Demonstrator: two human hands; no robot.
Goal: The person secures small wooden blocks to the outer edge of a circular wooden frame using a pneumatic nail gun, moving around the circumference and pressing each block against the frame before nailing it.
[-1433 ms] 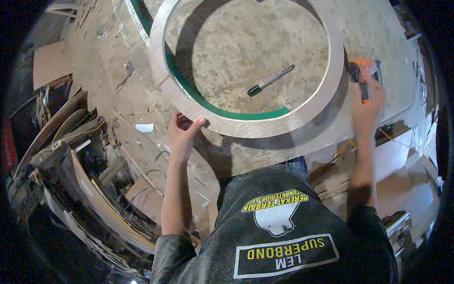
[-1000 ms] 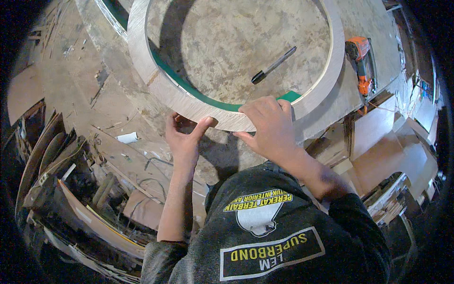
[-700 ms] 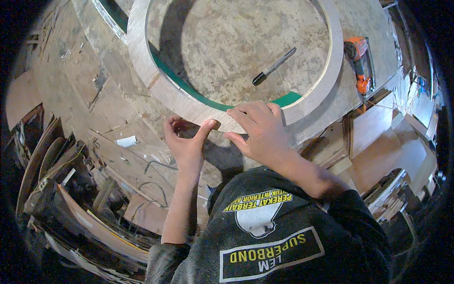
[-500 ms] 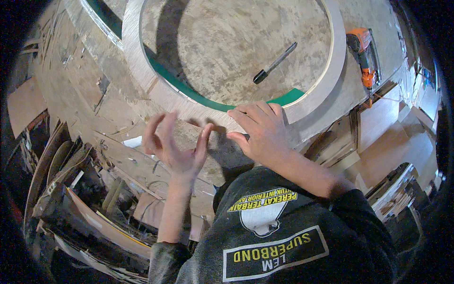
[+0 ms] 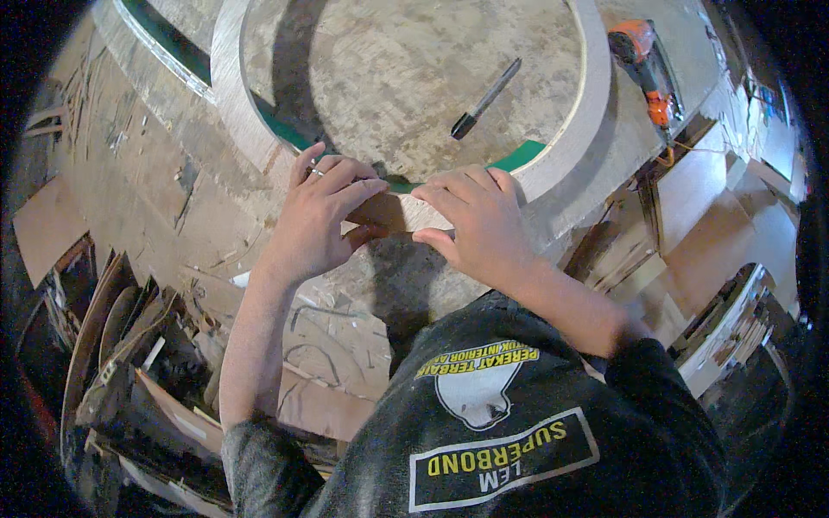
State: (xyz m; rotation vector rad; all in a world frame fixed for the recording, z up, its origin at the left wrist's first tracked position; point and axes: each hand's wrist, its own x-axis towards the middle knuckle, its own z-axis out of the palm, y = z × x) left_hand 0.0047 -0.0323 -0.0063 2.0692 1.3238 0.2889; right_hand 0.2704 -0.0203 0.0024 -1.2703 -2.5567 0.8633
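Two hands press flat on the near arc of a large plywood ring (image 5: 587,112) at frame centre: the left hand (image 5: 315,220) and the right hand (image 5: 479,220), fingers spread, gripping nothing, a small gap between them. They hide part of the ring's green inner edge (image 5: 518,157). Its far arc is cut off at the top. Inside the ring lies a black marker (image 5: 485,99). An orange power tool (image 5: 643,60) sits upper right, partly cut off.
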